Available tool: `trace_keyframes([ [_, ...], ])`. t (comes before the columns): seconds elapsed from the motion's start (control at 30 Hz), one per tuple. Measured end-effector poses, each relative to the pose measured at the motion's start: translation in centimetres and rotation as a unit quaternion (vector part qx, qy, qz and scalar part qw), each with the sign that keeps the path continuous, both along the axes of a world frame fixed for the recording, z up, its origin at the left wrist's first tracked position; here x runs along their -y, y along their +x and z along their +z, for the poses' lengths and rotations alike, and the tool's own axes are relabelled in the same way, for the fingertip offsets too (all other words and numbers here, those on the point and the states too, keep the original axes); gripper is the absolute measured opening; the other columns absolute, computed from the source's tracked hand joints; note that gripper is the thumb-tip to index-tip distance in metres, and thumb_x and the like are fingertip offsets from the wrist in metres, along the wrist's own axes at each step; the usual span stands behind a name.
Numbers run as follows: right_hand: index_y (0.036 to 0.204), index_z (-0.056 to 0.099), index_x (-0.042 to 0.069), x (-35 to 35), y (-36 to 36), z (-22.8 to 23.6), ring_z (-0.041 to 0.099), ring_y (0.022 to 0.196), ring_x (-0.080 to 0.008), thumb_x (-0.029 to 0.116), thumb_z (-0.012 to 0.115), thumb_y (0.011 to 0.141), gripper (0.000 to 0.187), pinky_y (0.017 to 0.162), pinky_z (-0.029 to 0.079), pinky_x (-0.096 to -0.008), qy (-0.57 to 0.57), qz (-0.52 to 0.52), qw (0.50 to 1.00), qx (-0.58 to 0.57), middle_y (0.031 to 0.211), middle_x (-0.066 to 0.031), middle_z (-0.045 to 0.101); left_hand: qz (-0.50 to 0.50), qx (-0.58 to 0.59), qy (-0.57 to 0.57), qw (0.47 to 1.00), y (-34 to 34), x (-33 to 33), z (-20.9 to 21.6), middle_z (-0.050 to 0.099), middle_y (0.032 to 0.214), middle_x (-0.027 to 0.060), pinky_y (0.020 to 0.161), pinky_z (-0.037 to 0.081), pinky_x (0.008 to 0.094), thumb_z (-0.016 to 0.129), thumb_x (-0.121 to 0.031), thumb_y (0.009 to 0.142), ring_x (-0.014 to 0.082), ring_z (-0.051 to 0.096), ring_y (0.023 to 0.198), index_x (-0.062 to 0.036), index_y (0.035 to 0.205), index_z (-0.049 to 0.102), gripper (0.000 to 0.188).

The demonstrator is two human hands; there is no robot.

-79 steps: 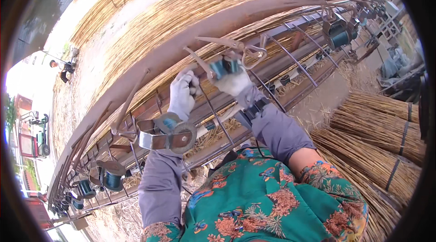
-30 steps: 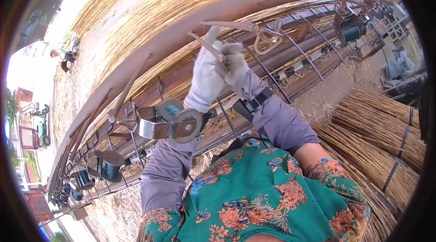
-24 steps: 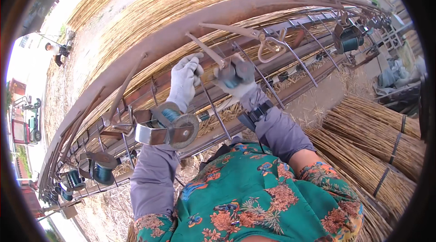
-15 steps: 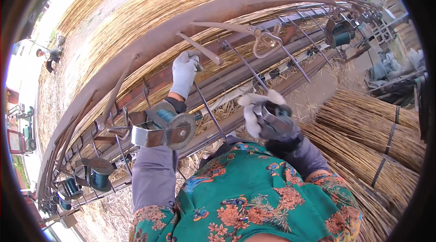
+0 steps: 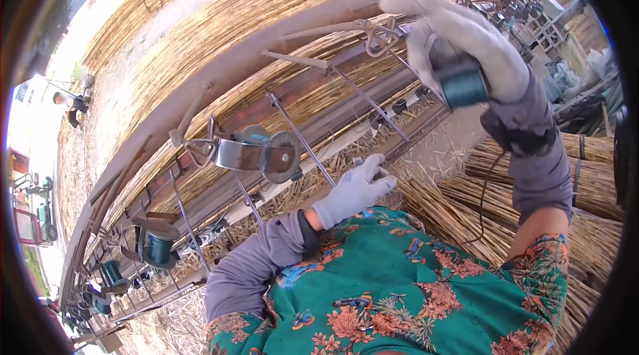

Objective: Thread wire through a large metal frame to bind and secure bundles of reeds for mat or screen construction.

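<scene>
I should steady the spool (image 5: 464,90) the right hand (image 5: 489,45) clasps at 2 o'clock, but cannot tell if the left hand (image 5: 355,192), at 4 o'clock, grips.

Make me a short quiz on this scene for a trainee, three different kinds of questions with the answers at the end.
1. Multiple choice: what is in the grip of the right hand? A) a hammer; B) a dark blue-green spool; C) a bottle.
2. True or false: the right hand is higher in the picture than the left hand.
3. Fill in: the tied stalk bundles lie on the ____ side of the picture.

Key: 1. B. 2. True. 3. Right.
</scene>
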State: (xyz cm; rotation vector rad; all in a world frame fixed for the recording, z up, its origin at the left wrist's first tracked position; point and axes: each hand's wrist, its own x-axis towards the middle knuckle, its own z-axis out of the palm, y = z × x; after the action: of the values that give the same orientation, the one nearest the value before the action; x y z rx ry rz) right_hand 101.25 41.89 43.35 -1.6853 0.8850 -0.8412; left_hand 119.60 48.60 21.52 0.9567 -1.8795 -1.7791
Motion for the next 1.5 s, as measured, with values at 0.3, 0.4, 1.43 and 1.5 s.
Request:
trace_keyframes([
  [0.3,0.124,0.055,0.000,-0.2,1.0,0.1,0.063,0.067,-0.0291,0.024,0.072,0.082,0.052,0.064,0.049,-0.0363,-0.301,0.008,0.904,-0.304,0.080,-0.0133,0.063,0.097,0.177,-0.371,0.906,3.8,2.2,-0.8,0.055,0.126,0.0266,0.100,0.042,0.0482,0.061,-0.042,0.090,0.0401,0.052,0.119,0.0039,0.140,0.038,0.071],
  [0.4,0.130,0.050,-0.001,-0.4,3.1,-1.6,0.061,0.063,-0.0270,0.014,0.073,0.078,0.059,0.061,0.048,-0.0353,-0.203,-0.044,0.954,-0.217,0.078,-0.0089,0.063,0.396,0.003,-0.214,0.893,9.1,7.5,-3.4,0.054,0.127,0.0212,0.096,0.047,0.0424,0.060,-0.035,0.094,0.0343,0.055,0.114,0.0000,0.134,0.044,0.055],
  [1.43,0.099,0.067,0.001,-6.5,15.4,-0.3,0.067,0.083,-0.0161,0.020,0.061,0.088,0.022,0.073,0.052,-0.0301,-0.186,-0.139,0.932,-0.280,0.091,-0.0093,0.069,0.087,-0.295,0.394,0.866,17.4,-10.8,-3.9,0.067,0.095,0.0066,0.069,0.055,0.0304,0.052,-0.030,0.102,0.0155,0.065,0.081,-0.0019,0.115,0.060,0.032],
  [1.5,0.104,0.068,0.002,-10.6,14.5,-4.7,0.068,0.087,-0.0206,0.021,0.060,0.089,0.026,0.080,0.053,-0.0328,-0.119,-0.018,0.956,-0.268,0.095,-0.0112,0.070,0.063,-0.305,0.382,0.870,16.8,-11.7,-5.1,0.067,0.096,0.0075,0.069,0.056,0.0310,0.050,-0.028,0.102,0.0161,0.065,0.084,-0.0015,0.119,0.059,0.033],
])
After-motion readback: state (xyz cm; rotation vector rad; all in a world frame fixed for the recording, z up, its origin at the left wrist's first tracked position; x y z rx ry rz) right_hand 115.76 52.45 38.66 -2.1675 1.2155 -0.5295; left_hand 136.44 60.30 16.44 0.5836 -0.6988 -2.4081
